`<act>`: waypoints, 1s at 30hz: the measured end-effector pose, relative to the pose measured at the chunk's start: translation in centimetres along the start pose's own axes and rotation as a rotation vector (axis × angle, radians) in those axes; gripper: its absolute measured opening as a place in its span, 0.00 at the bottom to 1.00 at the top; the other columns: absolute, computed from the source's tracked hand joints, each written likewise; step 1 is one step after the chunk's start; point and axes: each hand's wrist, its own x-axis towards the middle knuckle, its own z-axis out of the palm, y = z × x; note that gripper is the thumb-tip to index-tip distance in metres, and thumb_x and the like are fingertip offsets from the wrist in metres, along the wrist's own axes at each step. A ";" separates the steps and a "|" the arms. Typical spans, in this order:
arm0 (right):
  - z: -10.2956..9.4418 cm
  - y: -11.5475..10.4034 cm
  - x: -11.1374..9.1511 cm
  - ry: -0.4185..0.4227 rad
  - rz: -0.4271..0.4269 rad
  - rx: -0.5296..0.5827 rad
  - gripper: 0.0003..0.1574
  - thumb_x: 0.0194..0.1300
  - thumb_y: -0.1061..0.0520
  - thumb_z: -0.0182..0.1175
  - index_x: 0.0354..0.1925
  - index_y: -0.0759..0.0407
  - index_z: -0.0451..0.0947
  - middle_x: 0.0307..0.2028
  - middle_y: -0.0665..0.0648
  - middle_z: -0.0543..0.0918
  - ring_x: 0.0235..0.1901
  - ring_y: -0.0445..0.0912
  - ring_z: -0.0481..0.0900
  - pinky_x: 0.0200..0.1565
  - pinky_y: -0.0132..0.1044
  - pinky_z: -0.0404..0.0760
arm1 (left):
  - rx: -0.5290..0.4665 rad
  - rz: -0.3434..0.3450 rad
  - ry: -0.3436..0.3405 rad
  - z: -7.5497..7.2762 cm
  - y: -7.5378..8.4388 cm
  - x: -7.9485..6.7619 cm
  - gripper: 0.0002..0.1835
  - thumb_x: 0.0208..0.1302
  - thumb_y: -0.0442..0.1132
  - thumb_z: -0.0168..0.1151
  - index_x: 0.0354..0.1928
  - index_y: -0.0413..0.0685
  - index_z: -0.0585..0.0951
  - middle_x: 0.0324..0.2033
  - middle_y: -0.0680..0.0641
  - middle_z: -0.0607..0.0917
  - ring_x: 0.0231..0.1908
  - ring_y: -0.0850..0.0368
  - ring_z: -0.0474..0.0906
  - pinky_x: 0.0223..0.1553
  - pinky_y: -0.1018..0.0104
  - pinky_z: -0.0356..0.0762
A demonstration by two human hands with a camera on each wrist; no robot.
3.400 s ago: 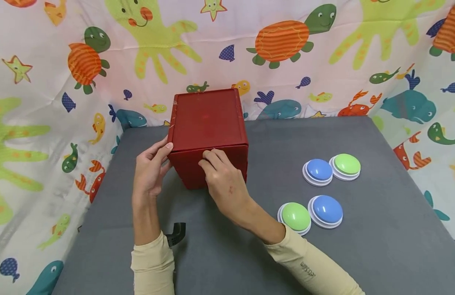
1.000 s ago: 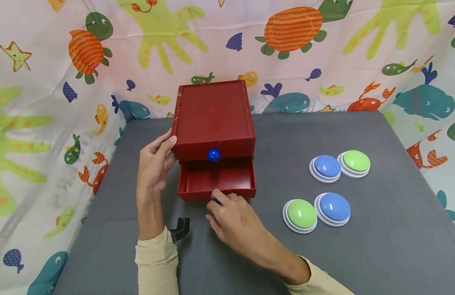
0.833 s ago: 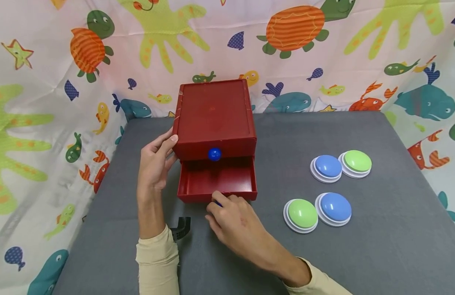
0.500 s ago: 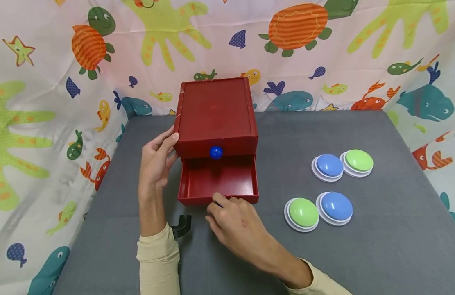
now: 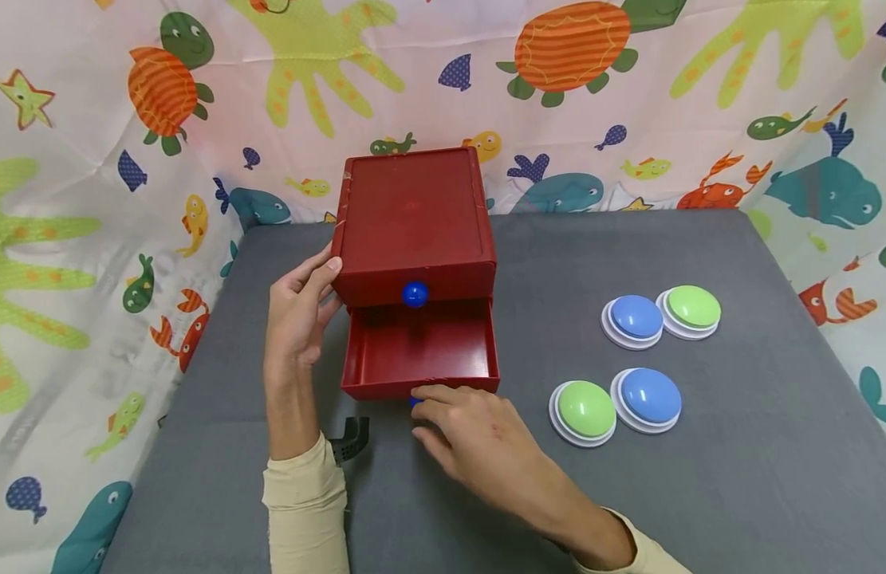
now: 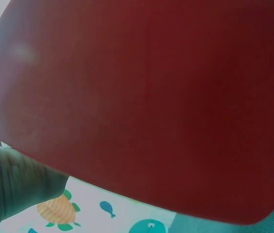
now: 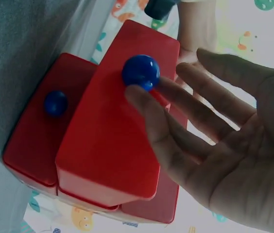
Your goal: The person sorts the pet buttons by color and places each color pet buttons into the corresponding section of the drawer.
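A red drawer box (image 5: 414,211) stands on the grey table, its top drawer closed with a blue knob (image 5: 415,294) in front. Below that, a bare red drawer (image 5: 421,355) is pulled out. My left hand (image 5: 293,319) rests against the box's left side, thumb at the front corner; part of it also shows in the left wrist view. Just at the pulled-out drawer's blue knob (image 7: 141,73) are the fingertips of my right hand (image 5: 486,442), the thumb apart from it. In the right wrist view another closed drawer (image 7: 40,141) sits nearer the table.
To the right lie two blue buttons (image 5: 636,317) and two green buttons (image 5: 585,408) on white bases. A black curved piece (image 5: 352,438) shows beside the left wrist. Sea-animal curtains (image 5: 414,72) hang behind and at both sides of the table (image 5: 701,494).
The drawer under the top one has come out toward me, with my right hand at its knob. In the last half second the right fingers have loosened and shifted slightly right. My left hand stays put.
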 end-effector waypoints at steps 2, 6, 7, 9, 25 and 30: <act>-0.4 0.2 -0.2 -0.023 0.016 0.038 0.19 0.64 0.48 0.74 0.53 0.47 0.88 0.53 0.47 0.90 0.50 0.43 0.89 0.54 0.40 0.90 | -0.003 -0.004 -0.003 0.0 0.0 0.0 0.27 0.74 0.46 0.64 0.72 0.50 0.77 0.73 0.46 0.76 0.68 0.45 0.77 0.61 0.60 0.82; -1.2 0.6 -0.8 -0.070 0.055 0.171 0.19 0.65 0.48 0.73 0.54 0.47 0.88 0.50 0.47 0.91 0.49 0.41 0.88 0.55 0.39 0.90 | 0.001 -0.008 -0.003 0.0 0.0 0.0 0.27 0.74 0.47 0.64 0.72 0.50 0.77 0.73 0.46 0.76 0.68 0.45 0.77 0.62 0.59 0.82; -1.4 0.8 -0.9 -0.074 0.064 0.202 0.19 0.65 0.49 0.73 0.54 0.47 0.88 0.49 0.46 0.91 0.47 0.40 0.88 0.54 0.38 0.90 | 0.000 -0.008 0.000 0.0 -0.1 0.1 0.27 0.74 0.47 0.65 0.72 0.50 0.77 0.73 0.46 0.76 0.69 0.44 0.77 0.61 0.60 0.82; -1.8 1.2 -1.2 -0.065 0.077 0.259 0.15 0.66 0.50 0.73 0.51 0.47 0.88 0.45 0.46 0.91 0.43 0.38 0.87 0.50 0.35 0.90 | -0.003 -0.008 0.007 0.1 -0.1 0.1 0.28 0.73 0.47 0.65 0.72 0.50 0.77 0.73 0.46 0.76 0.69 0.44 0.76 0.59 0.61 0.83; -5.3 9.3 -4.2 -0.011 0.323 -0.003 0.22 0.63 0.55 0.75 0.54 0.57 0.86 0.53 0.58 0.88 0.53 0.56 0.84 0.55 0.56 0.86 | -0.007 -0.023 0.007 0.2 0.0 0.0 0.29 0.72 0.48 0.67 0.72 0.53 0.77 0.74 0.47 0.75 0.69 0.45 0.77 0.59 0.64 0.84; -3.7 11.9 -5.6 -0.130 0.309 -0.072 0.34 0.56 0.57 0.79 0.61 0.60 0.82 0.61 0.63 0.84 0.60 0.66 0.78 0.59 0.64 0.82 | -0.017 -0.018 0.022 0.1 0.0 0.0 0.28 0.73 0.47 0.66 0.72 0.53 0.77 0.74 0.46 0.75 0.67 0.46 0.78 0.56 0.66 0.85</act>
